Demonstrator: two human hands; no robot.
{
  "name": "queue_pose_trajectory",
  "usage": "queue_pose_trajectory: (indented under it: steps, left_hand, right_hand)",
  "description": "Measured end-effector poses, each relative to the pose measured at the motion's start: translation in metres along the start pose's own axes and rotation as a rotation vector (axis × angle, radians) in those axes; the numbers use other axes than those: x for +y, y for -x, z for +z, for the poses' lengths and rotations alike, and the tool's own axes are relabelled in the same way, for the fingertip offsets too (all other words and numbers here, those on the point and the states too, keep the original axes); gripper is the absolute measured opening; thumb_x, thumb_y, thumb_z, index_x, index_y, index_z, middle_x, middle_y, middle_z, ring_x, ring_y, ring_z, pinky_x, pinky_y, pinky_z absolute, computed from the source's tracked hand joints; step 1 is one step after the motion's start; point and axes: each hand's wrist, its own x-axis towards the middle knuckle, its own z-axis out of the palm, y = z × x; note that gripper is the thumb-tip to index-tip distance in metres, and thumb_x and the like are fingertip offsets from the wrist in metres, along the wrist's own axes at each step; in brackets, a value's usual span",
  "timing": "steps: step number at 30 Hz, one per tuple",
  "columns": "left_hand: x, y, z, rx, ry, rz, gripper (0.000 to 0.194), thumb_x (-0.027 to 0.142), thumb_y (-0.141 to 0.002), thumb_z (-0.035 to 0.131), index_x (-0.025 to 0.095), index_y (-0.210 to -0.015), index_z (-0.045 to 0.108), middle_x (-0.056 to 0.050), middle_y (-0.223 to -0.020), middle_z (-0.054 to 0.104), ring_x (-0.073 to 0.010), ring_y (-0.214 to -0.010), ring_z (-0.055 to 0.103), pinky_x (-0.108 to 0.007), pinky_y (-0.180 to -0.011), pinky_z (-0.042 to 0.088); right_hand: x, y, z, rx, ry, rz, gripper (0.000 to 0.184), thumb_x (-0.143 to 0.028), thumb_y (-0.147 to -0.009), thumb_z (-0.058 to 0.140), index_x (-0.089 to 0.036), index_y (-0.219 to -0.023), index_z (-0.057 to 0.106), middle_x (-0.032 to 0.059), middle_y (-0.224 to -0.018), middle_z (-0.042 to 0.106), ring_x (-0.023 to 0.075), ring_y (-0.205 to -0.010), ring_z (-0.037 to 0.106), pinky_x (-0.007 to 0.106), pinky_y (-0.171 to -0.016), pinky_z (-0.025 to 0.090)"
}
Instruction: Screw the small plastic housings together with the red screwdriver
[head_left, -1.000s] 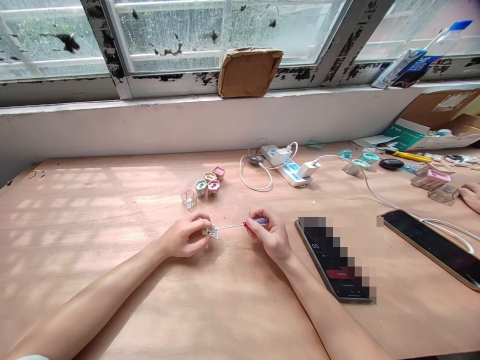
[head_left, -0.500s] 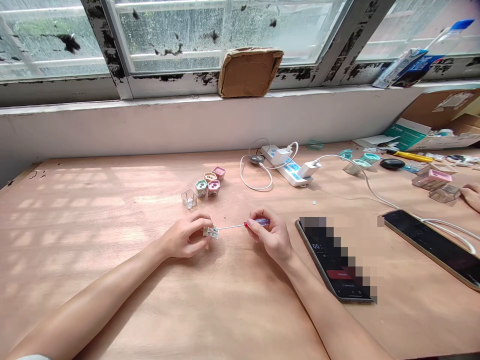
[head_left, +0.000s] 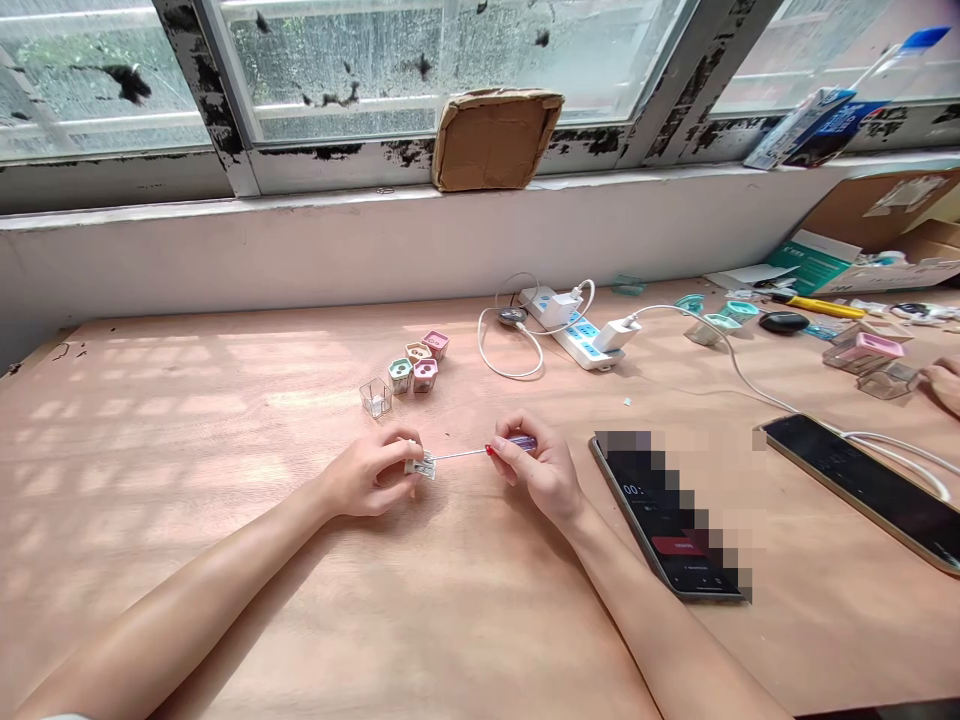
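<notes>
four clustered two-holed sharpeners [head_left: 425,377]: two pink, one green, one yellow; beside them, one clear cup [head_left: 376,400]. one screwdriver [head_left: 522,443], two smartphones [head_left: 862,490], one power strip [head_left: 589,352], two white charger plugs [head_left: 616,335].

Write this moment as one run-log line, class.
left hand: holds small pale part | right hand: grips screwdriver, tip at part | beyond left hand: four colour-topped containers, clear container

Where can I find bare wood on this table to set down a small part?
Bare wood spreads left of the clear container and left hand; another patch lies between the left forearm and right forearm, nearer the camera than the screwdriver. It is crowded at the far right, around the yellow tool, cardboard box and another person's hand.
</notes>
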Motion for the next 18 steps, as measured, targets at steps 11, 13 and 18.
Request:
queue_pose_trajectory:
  steps: [11,13,18]
  left_hand:
    - [0.001,-0.001,0.000,0.024,0.025,-0.009,0.013,0.020,-0.094,0.057,0.017,-0.105,0.064,-0.012,-0.104,0.062,-0.0176,-0.084,0.064,-0.028,-0.074,0.055]
    - [0.000,-0.002,0.001,0.055,0.039,-0.014,0.012,0.020,-0.095,0.057,0.017,-0.104,0.064,-0.012,-0.103,0.062,-0.0173,-0.084,0.063,-0.029,-0.075,0.055]
    - [-0.003,-0.003,0.002,0.193,0.146,-0.144,0.013,0.028,-0.096,0.059,0.018,-0.103,0.063,-0.010,-0.103,0.060,-0.0171,-0.088,0.062,-0.024,-0.066,0.056]
  right_hand:
    - [0.007,-0.004,-0.005,0.036,-0.046,0.036,0.029,-0.044,-0.081,0.070,-0.021,-0.076,0.052,-0.0047,-0.050,0.053,0.0098,-0.040,0.042,0.024,-0.042,0.030]
    - [0.012,-0.007,-0.011,0.097,-0.069,0.019,0.027,-0.042,-0.081,0.069,-0.021,-0.077,0.052,-0.0053,-0.049,0.052,0.0095,-0.040,0.042,0.023,-0.041,0.028]
    - [0.020,-0.015,-0.025,0.221,-0.031,-0.011,0.025,-0.038,-0.080,0.069,-0.021,-0.075,0.051,-0.0066,-0.047,0.050,0.0084,-0.038,0.038,0.022,-0.041,0.025]
